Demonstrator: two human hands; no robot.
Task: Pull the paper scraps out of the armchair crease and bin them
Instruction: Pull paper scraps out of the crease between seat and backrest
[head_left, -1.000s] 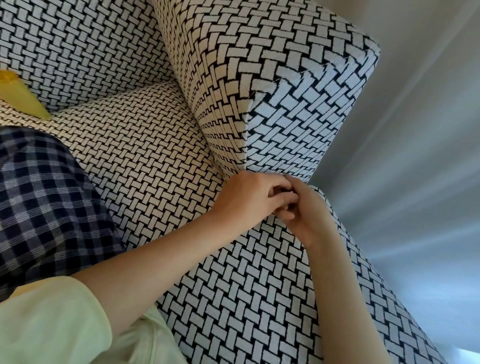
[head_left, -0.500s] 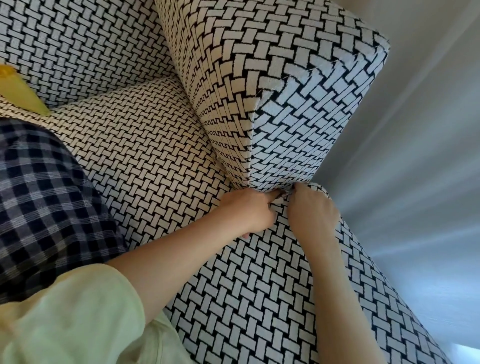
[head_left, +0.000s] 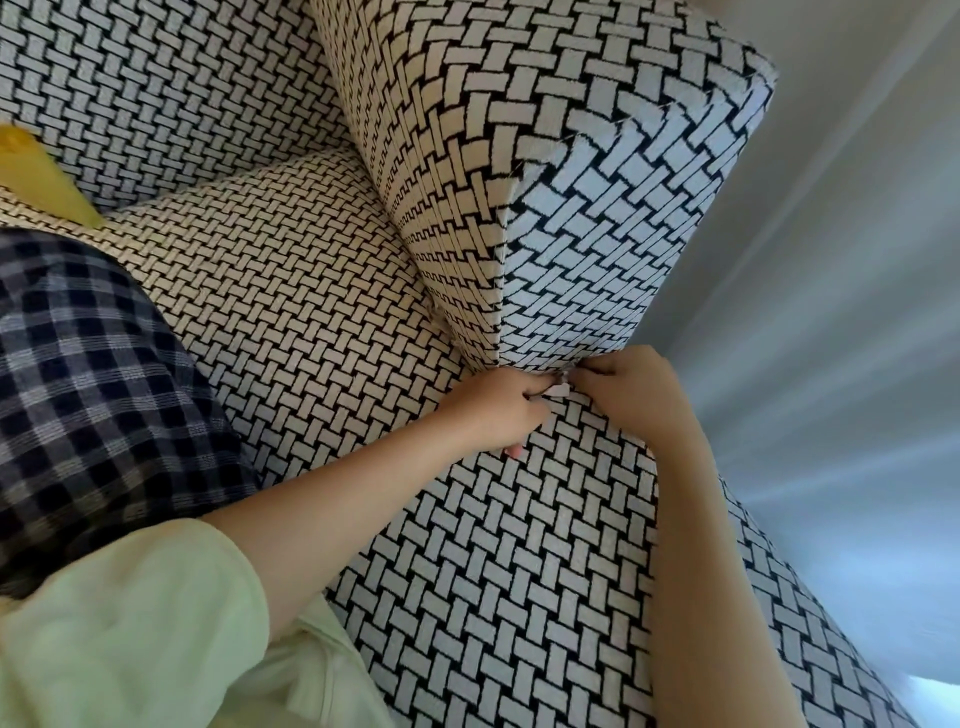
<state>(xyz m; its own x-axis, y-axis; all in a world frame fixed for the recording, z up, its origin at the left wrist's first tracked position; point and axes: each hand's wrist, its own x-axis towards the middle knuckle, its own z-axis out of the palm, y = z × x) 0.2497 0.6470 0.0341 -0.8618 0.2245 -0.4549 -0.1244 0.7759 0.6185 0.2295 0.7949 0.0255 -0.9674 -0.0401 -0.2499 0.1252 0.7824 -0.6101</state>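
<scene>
Fingers (head_left: 540, 387) of the left hand (head_left: 498, 410) are curled tight, their tips pinched around a small pale paper scrap (head_left: 558, 389) right at the mouth of the crease (head_left: 524, 370) where the armrest (head_left: 571, 182) meets the front of the armchair (head_left: 509, 571). Just beside them, touching the same scrap from the other side, the right hand (head_left: 631, 395) has its fingers bent inward and pressed against the fabric; whether they actually grip the paper cannot be told, since they are turned away. Both hands meet knuckle to knuckle at the crease. The left forearm comes in from the lower left out of a pale green sleeve (head_left: 130, 613), crossing the seat edge. The right forearm rises almost straight from the bottom edge along the chair's front. A checked cloth (head_left: 93, 395) lies on the seat cushion (head_left: 270, 270) at left.
</scene>
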